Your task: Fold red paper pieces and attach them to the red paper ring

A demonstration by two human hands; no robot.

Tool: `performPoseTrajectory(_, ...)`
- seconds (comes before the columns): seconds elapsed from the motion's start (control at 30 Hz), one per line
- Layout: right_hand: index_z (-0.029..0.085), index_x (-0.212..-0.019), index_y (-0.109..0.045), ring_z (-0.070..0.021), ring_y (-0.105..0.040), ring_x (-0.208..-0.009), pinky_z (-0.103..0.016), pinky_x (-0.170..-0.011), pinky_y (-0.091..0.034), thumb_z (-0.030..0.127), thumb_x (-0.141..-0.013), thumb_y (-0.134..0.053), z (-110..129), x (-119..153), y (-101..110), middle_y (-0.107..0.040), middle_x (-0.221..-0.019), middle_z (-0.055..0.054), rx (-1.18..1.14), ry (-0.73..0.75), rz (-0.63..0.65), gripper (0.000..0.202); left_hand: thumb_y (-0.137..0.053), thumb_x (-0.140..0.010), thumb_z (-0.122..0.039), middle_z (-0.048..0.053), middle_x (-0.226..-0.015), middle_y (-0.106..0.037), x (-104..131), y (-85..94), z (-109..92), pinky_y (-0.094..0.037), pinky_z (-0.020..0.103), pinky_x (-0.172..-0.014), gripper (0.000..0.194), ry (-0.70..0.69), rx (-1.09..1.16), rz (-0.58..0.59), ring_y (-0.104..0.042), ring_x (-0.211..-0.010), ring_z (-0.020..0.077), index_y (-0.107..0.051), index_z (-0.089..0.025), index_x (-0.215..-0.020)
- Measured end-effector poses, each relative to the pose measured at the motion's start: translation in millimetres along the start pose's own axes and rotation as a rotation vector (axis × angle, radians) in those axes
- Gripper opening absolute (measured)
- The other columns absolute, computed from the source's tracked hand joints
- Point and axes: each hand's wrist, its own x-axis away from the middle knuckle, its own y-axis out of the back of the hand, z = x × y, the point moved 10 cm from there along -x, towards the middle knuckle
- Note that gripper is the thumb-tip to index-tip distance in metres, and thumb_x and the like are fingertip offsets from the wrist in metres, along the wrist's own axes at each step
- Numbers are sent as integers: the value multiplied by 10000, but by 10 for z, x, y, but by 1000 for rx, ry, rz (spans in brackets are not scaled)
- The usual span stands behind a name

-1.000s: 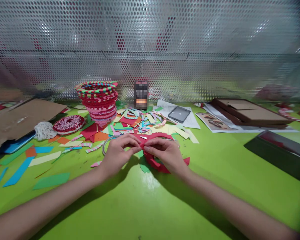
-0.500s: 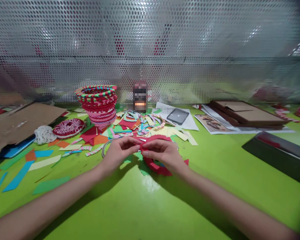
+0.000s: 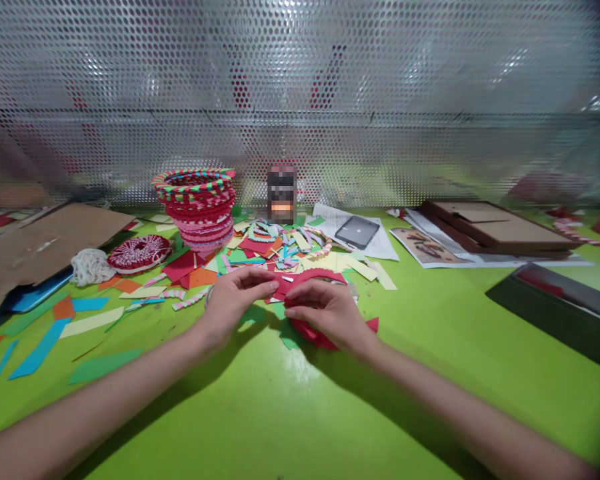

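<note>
— Firstly, the left side?
— Cardboard sheet and white yarn lie on the green worktop; the woven paper basket stands upright behind the scraps.
— Centre?
— Left hand, fingers curled, pinches the red paper piece; right hand grips its other end. The piece sits low over the worktop.
— Right?
— Tablet on papers; brown boards beyond.

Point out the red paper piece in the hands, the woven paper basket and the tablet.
red paper piece (image 3: 307, 275), head view, on the curved upper edge above the right hand.
woven paper basket (image 3: 200, 210), head view, on its striped side wall.
tablet (image 3: 357, 232), head view, on the middle of its dark screen.
</note>
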Motion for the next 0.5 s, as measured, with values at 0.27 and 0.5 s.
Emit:
performPoseTrajectory(0.27, 244, -754, -757, -194, -657, -684, -383, -701, -546, 208, -718, -746, 201, 42, 9, -732, -741, -27, 185, 203, -18, 51, -787, -652, -260, 33, -817, -704, 12, -55, 29, -506, 294, -734, 177, -1, 27, 46, -634, -749, 153, -705, -195, -794)
performPoseTrajectory(0.5, 228, -769, -754, -182, -674, -690, -333, -663, -539, 150, -731, -696, 191, 55, -48, -740, -760, -35, 198, 170, 17, 104, -783, -648, -234, 33, -783, -703, 59, -107, 2, -536, 301, -721, 142, -19, 41, 89, -643, -736, 159, -701, -188, -755)
